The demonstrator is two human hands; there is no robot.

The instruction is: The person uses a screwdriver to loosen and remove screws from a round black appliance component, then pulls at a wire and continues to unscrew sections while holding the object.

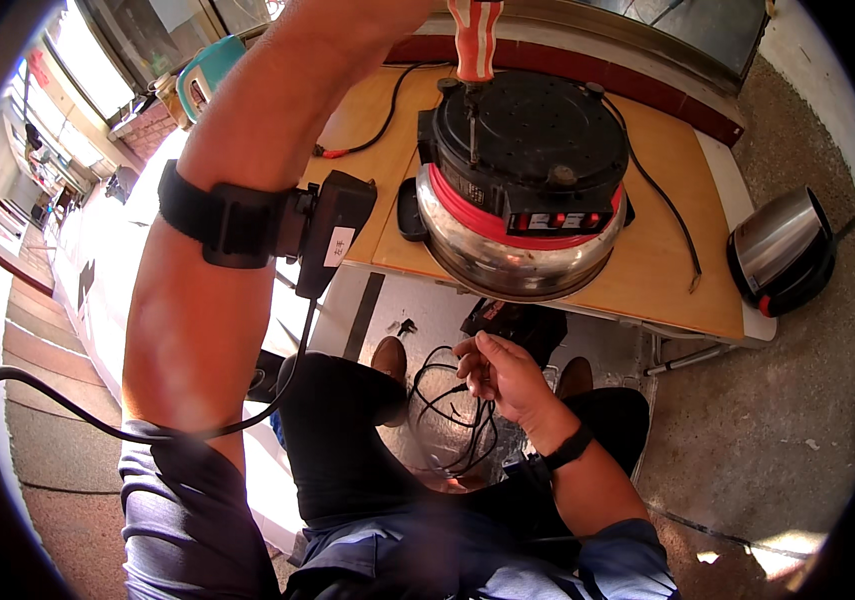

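My left arm reaches up to the frame's top edge, where my left hand (402, 14) is mostly cut off and grips a screwdriver (474, 40) with an orange and white handle. Its shaft stands upright with the tip in the black underside of an upturned round steel appliance (522, 170) with a red band, lying on a wooden table (647, 270). My right hand (502, 378) hovers low over my lap, thumb and fingers pinched on something small that I cannot make out. A tangle of thin black wires (447, 415) hangs just beneath it.
A steel kettle (782, 250) lies on the gravel floor right of the table. A black power cord (669, 215) trails across the tabletop. A black device (335, 235) is strapped to my left forearm, its cable looping down. A teal object (209, 72) sits far left.
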